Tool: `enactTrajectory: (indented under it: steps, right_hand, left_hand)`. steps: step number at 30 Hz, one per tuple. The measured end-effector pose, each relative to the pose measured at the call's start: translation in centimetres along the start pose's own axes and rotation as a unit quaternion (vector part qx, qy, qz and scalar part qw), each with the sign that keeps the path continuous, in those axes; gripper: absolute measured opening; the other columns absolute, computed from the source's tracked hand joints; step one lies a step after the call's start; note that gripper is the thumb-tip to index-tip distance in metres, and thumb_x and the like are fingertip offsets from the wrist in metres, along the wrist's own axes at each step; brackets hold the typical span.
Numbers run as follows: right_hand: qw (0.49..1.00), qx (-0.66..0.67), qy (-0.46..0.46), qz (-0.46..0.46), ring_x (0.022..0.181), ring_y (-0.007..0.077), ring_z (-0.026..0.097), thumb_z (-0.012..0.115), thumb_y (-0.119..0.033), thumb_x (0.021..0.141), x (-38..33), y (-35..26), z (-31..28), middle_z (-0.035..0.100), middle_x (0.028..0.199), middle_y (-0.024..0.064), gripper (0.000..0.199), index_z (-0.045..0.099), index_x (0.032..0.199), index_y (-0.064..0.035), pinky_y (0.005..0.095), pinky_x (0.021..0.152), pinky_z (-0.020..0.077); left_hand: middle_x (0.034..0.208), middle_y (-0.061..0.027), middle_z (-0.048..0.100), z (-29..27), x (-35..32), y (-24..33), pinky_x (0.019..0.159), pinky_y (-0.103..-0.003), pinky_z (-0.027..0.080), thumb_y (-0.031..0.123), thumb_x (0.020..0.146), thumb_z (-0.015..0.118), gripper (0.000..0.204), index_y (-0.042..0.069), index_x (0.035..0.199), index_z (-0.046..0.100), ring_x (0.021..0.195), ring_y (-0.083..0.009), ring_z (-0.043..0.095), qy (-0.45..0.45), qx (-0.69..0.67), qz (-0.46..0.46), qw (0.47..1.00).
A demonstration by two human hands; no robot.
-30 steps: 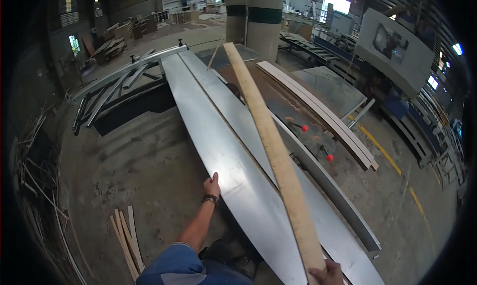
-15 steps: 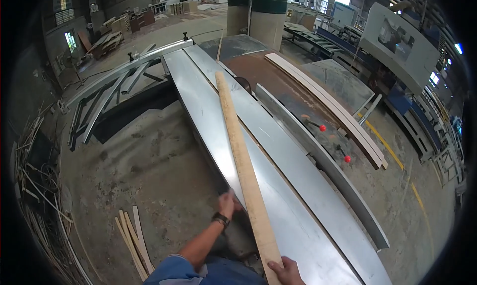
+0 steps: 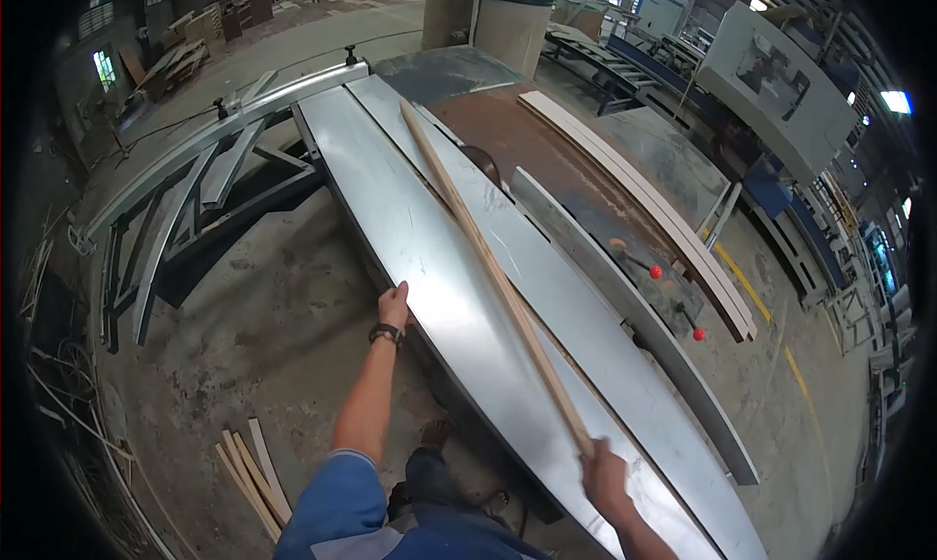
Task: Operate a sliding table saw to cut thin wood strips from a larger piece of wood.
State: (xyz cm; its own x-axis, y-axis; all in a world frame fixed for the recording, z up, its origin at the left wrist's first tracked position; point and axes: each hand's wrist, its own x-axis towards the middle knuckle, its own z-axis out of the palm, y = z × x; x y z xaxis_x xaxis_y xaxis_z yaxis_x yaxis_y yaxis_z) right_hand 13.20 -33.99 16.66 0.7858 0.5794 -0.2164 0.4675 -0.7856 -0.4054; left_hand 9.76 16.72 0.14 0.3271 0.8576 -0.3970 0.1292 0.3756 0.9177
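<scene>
A long, narrow wooden board (image 3: 497, 275) lies slantwise over the silver sliding table (image 3: 429, 253) of a panel saw, seen nearly edge-on. Around its near end my right hand (image 3: 606, 477) is closed, slightly blurred. My left hand (image 3: 394, 306), with a dark band at the wrist, grips the table's left edge, its fingers partly hidden. Close to the board's far part, the round saw blade (image 3: 480, 164) stands up beside the sliding table. To its right runs a long grey metal fence (image 3: 634, 321).
Pale boards (image 3: 639, 209) lie on the brown saw table (image 3: 517, 131) at right, near two red-knobbed levers (image 3: 655, 271). A metal outrigger frame (image 3: 210, 175) extends left. Wooden strips (image 3: 256, 472) lie on the floor at lower left. A thick pillar (image 3: 488, 23) stands beyond.
The board has turned from its broad face onto its edge, and its near end has moved right with my right hand. My left hand has moved forward along the table edge.
</scene>
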Motion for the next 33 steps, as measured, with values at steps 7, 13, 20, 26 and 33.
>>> enactTrajectory:
  steps: [7,13,20,26,33]
  right_hand:
    - [0.968,-0.198,0.134,-0.080,0.132,0.0451,0.043,0.070,-0.015,0.079,-12.8,20.6,-2.9,0.048,0.140,0.0268,0.063,0.044,0.136,-0.0083,0.0631,0.112,0.0221]
    - [0.981,-0.110,0.122,-0.104,0.143,0.0440,0.028,0.081,-0.035,0.070,-6.5,17.8,0.4,0.033,0.151,0.0282,0.085,0.043,0.140,-0.0072,0.0615,0.117,0.0135]
    - [0.983,0.003,0.150,-0.109,0.128,0.0398,0.044,0.082,-0.026,0.071,1.0,13.5,2.5,0.047,0.139,0.0220,0.071,0.052,0.131,-0.0056,0.0527,0.109,0.0311]
    - [0.979,0.009,0.165,-0.123,0.113,0.0436,0.049,0.085,-0.007,0.060,-1.0,19.1,0.6,0.054,0.128,0.0231,0.064,0.061,0.119,-0.0027,0.0511,0.094,0.0443]
    - [0.979,-0.019,0.152,-0.138,0.119,0.0442,0.046,0.074,-0.002,0.072,8.3,13.1,-7.3,0.050,0.131,0.0231,0.053,0.056,0.122,-0.0040,0.0513,0.098,0.0422]
  left_hand:
    - [0.071,-0.0057,0.057,0.7,-6.1,-2.1,0.039,-0.030,0.049,0.039,0.096,0.058,0.040,0.000,0.085,0.059,0.051,-0.0172,0.056,-0.003,0.010,0.015,1.000]
    - [0.074,-0.0021,0.059,2.4,-15.3,-5.9,0.044,-0.029,0.053,0.037,0.097,0.058,0.030,0.008,0.092,0.060,0.051,-0.0128,0.057,-0.045,0.015,-0.032,0.998]
    - [0.081,-0.0103,0.066,3.0,-27.8,-7.2,0.049,-0.034,0.057,0.026,0.098,0.058,0.026,0.000,0.097,0.060,0.061,-0.0198,0.068,-0.170,0.033,-0.089,0.981]
    - [0.063,-0.0090,0.060,0.3,-23.6,-2.1,0.056,-0.032,0.049,0.017,0.090,0.064,0.019,0.001,0.081,0.061,0.061,-0.0183,0.063,-0.141,0.333,0.271,0.892]
    - [0.134,-0.0211,0.051,-0.3,-1.8,9.1,0.108,-0.048,0.035,0.016,0.085,0.066,0.037,0.001,0.118,0.058,0.128,-0.0415,0.043,0.124,0.473,0.434,0.757]
